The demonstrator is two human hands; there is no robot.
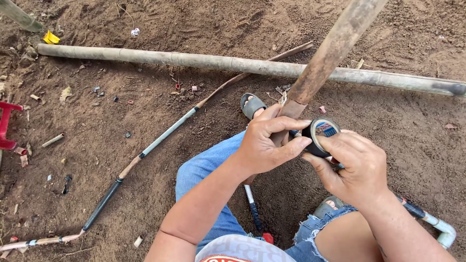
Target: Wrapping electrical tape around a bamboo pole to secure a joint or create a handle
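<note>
Your left hand [264, 145] is closed round the stiff bamboo pole [330, 53]. Your right hand [357, 167] pinches the tape roll [321, 136], which looks light; grip its rim.

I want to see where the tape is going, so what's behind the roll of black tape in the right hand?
Behind the tape roll, the brown bamboo pole rises, gripped by the left hand. The right hand holds the roll. Both hands cover the spot where tape meets pole.
</note>
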